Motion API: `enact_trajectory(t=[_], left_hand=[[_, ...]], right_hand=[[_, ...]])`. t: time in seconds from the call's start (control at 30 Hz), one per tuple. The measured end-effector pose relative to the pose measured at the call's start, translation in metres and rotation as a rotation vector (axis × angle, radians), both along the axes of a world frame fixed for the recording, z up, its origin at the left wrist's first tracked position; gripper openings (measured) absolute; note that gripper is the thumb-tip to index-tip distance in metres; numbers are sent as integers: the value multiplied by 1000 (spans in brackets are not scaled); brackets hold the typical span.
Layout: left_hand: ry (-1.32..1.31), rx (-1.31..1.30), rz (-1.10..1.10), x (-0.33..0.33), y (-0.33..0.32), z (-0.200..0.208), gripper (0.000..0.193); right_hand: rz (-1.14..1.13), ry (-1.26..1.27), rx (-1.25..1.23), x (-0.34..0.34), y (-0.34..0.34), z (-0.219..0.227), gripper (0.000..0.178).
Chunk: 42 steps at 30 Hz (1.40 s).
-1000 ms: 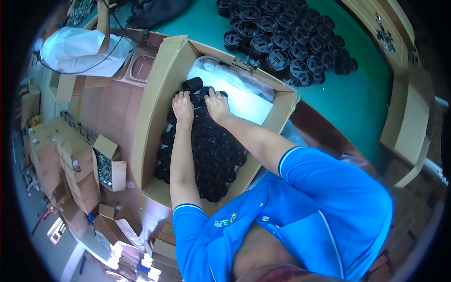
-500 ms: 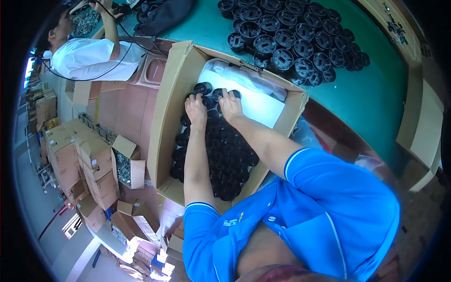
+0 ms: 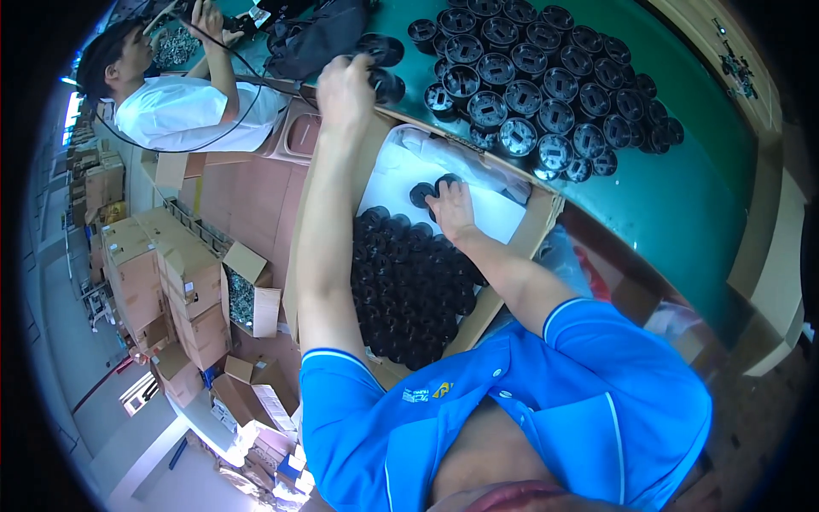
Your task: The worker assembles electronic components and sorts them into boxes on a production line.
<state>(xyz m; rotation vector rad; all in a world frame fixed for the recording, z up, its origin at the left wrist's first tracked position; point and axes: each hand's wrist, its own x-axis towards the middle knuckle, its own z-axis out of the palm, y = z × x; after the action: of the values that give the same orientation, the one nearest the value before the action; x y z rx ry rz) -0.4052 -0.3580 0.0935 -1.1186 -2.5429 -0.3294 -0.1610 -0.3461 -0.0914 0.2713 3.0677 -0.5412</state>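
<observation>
My left hand (image 3: 345,92) is raised beyond the far edge of an open cardboard box (image 3: 546,209). Its fingers are closed on a pair of black cylindrical parts (image 3: 388,87), slightly blurred, at the edge of the green table. Inside the box, my right hand (image 3: 454,210) grips another pair of black cylindrical parts (image 3: 423,194) over a white sheet (image 3: 499,209). Packed tightly in the box's near half are many more of these black parts (image 3: 414,290). My right fingertips are partly hidden behind the hand.
Black cylindrical parts (image 3: 522,98) stand in a dense group on the green table (image 3: 682,205). A person in white (image 3: 192,111) works at the far left, beside a dark bag (image 3: 311,43). Cardboard boxes (image 3: 136,264) are stacked on the floor to the left.
My left hand has risen out of the box to the table's edge with black parts in it. My right hand has shifted slightly right, away from the packed parts. The whole view has turned a little.
</observation>
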Motion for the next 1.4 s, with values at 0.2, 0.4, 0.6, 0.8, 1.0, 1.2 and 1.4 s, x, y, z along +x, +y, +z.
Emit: enact_trajectory(t=[0.2, 0.4, 0.6, 0.8, 1.0, 1.2, 1.4], left_hand=[[-103, -290, -5, -27, 57, -70, 16], [-366, -84, -132, -22, 47, -78, 31], [-453, 479, -45, 52, -10, -20, 33], [-300, 539, 706, 195, -202, -74, 23], [-623, 561, 889, 318, -240, -128, 35], [-594, 514, 794, 323, -206, -163, 45], [-421, 453, 827, 294, -204, -165, 46]], right_hand=[[150, 32, 74, -7, 10, -13, 14], [255, 15, 122, -12, 15, -15, 13], [337, 108, 52, -12, 31, -9, 12], [390, 202, -293, 6, 87, 147, 10], [189, 376, -194, -42, 235, 300, 22], [200, 175, 104, -115, 337, 249, 28], [221, -60, 71, -119, 385, 222, 32]])
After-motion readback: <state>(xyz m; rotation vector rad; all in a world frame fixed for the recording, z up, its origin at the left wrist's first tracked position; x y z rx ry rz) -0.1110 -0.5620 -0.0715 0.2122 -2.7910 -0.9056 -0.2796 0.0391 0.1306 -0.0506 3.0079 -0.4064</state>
